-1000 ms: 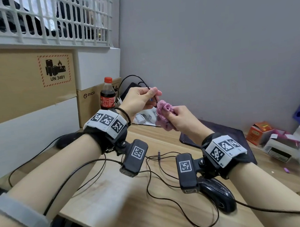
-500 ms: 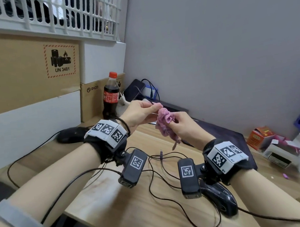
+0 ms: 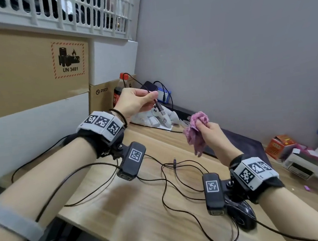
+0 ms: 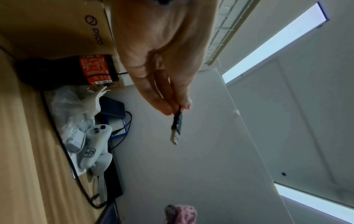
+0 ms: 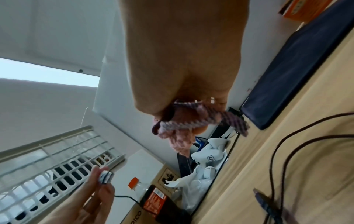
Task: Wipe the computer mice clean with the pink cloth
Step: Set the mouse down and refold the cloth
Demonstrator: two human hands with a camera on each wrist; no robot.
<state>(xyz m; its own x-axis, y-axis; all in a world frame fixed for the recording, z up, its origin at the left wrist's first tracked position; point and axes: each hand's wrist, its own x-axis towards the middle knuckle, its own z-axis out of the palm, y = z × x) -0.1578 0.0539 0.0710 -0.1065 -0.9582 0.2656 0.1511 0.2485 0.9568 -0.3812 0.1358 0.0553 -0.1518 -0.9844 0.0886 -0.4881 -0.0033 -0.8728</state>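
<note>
My left hand [image 3: 152,99] is raised over the back of the wooden desk [image 3: 133,210] and pinches a black mouse cable just above its USB plug [image 3: 161,110]. The plug [image 4: 176,130] hangs free below the fingertips. My right hand [image 3: 203,127] holds the crumpled pink cloth [image 3: 196,130] to the right of the plug, apart from it. In the right wrist view the cloth [image 5: 182,125] is bunched in curled fingers. A glossy black mouse [image 3: 241,217] lies on the desk under my right wrist, partly hidden. Its cable [image 3: 165,178] loops across the desk.
A second plug [image 3: 174,160] lies on the desk among the cable loops. A cola bottle [image 3: 119,91], cardboard boxes [image 3: 29,74] and white controllers [image 3: 161,118] crowd the back left. A dark pad [image 3: 244,143] lies behind my right hand, small boxes [image 3: 279,143] at right.
My hands have drawn apart. The left lifted the cable end up and left, so the plug now hangs free. The right carried the cloth right and down, off the cable.
</note>
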